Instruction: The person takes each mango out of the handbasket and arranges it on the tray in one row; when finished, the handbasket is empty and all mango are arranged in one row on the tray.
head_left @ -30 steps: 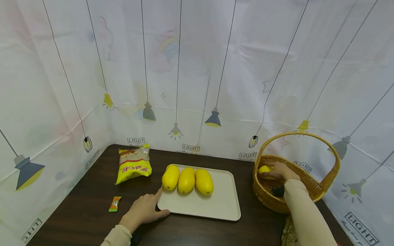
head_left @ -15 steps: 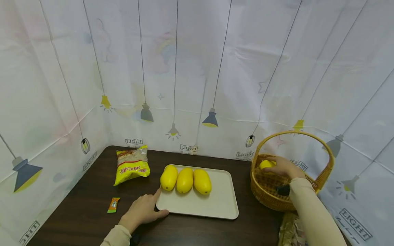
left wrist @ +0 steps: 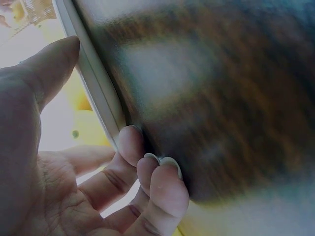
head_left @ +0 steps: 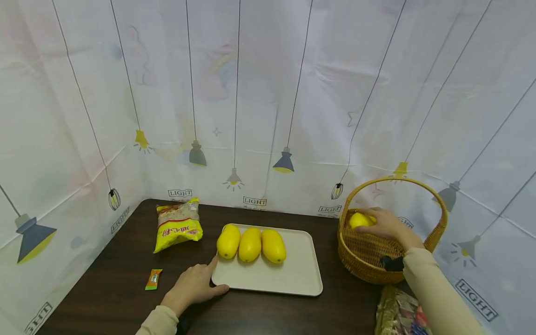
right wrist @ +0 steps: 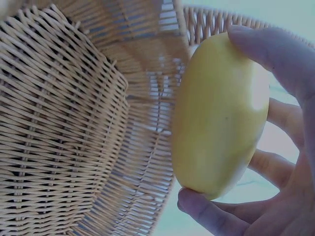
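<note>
My right hand [head_left: 389,228] grips a yellow oblong fruit [head_left: 358,220] just above the far left rim of the wicker basket [head_left: 356,266]. In the right wrist view the thumb and fingertips span this fruit [right wrist: 216,118], beside the woven wall. My left hand [head_left: 191,286] holds the near left corner of a cream tray [head_left: 299,275]. Its thumb lies at the rim in the left wrist view, with the other fingers [left wrist: 165,191] curled at the edge. Three similar yellow fruits, the left one [head_left: 229,241], the middle one [head_left: 250,244] and the right one [head_left: 274,246], lie side by side on the tray.
A yellow snack bag [head_left: 179,225] stands at the back left of the dark table [head_left: 113,284]. Nearer lies a small orange and green wrapped candy [head_left: 153,279]. A patterned package [head_left: 399,311] sits in front of the basket, partly behind the right arm.
My right hand has lifted the yellow fruit from inside the basket up to its rim. My left hand keeps its place at the tray, and the view has shifted slightly to the right.
</note>
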Demonstrator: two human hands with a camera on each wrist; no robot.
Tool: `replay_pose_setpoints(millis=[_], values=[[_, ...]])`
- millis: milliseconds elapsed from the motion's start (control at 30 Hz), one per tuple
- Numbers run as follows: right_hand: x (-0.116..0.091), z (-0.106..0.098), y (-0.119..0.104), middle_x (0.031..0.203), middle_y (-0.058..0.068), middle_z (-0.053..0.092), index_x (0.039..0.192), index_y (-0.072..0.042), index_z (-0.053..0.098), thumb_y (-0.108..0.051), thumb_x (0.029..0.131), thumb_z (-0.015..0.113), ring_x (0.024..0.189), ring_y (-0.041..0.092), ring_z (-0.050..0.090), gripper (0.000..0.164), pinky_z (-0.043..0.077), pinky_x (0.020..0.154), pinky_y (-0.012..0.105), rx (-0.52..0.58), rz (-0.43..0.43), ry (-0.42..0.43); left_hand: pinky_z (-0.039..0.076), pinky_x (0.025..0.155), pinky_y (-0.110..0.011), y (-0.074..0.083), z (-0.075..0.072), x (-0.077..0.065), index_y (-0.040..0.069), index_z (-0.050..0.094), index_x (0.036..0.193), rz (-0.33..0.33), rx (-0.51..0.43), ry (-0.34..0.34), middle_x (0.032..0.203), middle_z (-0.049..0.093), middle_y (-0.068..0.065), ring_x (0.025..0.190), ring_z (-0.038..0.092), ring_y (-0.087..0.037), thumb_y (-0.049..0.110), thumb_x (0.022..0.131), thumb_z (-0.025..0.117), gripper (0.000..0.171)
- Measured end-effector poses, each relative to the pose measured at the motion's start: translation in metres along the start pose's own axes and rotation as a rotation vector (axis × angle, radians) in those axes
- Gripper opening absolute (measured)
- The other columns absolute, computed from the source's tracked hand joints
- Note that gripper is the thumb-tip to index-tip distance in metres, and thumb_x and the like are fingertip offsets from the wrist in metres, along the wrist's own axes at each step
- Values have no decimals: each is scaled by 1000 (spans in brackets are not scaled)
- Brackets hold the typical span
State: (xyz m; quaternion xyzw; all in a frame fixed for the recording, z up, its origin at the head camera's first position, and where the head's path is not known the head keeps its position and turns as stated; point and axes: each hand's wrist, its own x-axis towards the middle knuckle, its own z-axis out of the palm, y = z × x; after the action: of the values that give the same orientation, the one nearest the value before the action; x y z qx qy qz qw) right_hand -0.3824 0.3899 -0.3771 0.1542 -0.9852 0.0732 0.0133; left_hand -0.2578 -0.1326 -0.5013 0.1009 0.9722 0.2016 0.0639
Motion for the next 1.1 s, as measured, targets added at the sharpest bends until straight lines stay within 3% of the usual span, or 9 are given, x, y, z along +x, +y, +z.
replay_pose_setpoints(millis=[433,767,933,1100], values=[[-28,-13,-38,138,20,51,136,-19,52,-57,78,69,112,42,57,72,49,81,54,2,-90,124,52,73,-46,1,0,-1,15,32,149,-4,6,3,108,68,-13,87,65,-25,67,73,67,98],[-42,-7,-74,138,13,50,130,-22,57,-53,77,72,120,36,52,64,48,87,53,32,-211,224,52,71,-46,2,-1,0,16,32,149,-3,20,16,105,69,-13,85,65,-26,66,74,66,96],[-45,0,-88,136,12,48,130,-22,57,-51,76,73,117,34,53,64,50,86,51,62,-238,230,51,65,-44,0,2,1,15,32,149,19,25,27,98,69,-9,76,64,-22,66,74,66,96],[-44,8,-102,137,10,49,131,-25,56,-50,76,73,117,33,53,63,51,85,47,131,-242,198,52,68,-45,1,2,0,15,33,149,18,29,28,102,69,-10,80,65,-24,66,75,65,96]])
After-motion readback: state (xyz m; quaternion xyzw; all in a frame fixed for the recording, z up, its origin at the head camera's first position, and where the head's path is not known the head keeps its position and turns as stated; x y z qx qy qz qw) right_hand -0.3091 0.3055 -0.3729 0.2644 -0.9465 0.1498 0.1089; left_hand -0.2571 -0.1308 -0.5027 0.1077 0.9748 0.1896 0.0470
